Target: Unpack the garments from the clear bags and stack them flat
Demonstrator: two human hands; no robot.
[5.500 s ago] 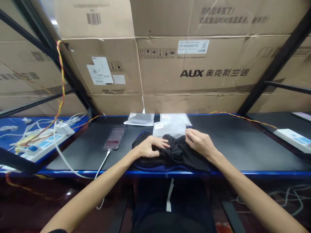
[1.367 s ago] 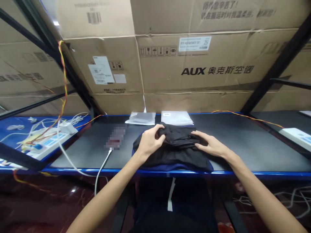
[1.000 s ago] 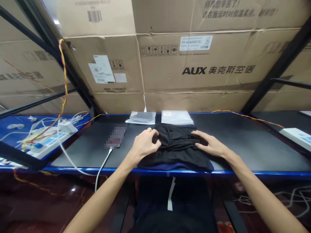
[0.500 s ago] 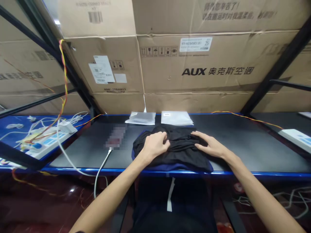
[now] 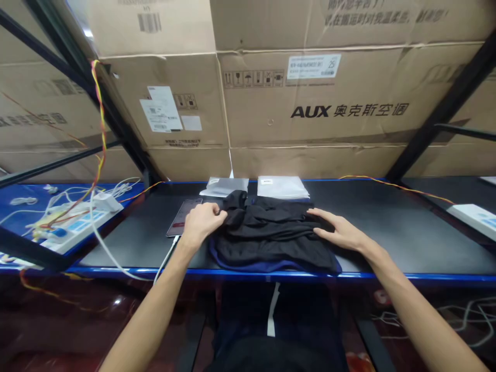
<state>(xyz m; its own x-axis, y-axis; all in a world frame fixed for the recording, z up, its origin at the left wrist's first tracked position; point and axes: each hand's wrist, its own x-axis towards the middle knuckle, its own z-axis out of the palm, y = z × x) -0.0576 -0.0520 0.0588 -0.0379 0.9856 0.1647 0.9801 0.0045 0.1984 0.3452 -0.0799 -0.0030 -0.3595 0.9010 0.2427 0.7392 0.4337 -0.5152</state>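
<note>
A crumpled black garment lies on the dark tabletop, with dark blue cloth showing along its lower edge. My left hand pinches a bunched fold at the garment's left side, lifting it a little. Part of a phone with a white cable plugged in is hidden behind that hand. Over on the right, my right hand rests against the garment's right edge, fingers stretched out and apart. The garment's exact kind cannot be made out from its folds.
Two clear plastic packets, the left one and the right one, lie behind the garment. Large cardboard boxes stand along the back. Power strips lie left and right. Black metal posts frame the table.
My left hand has moved left from the garment's middle to its left side, drawing a black fold with it. My right hand has stayed almost in place.
</note>
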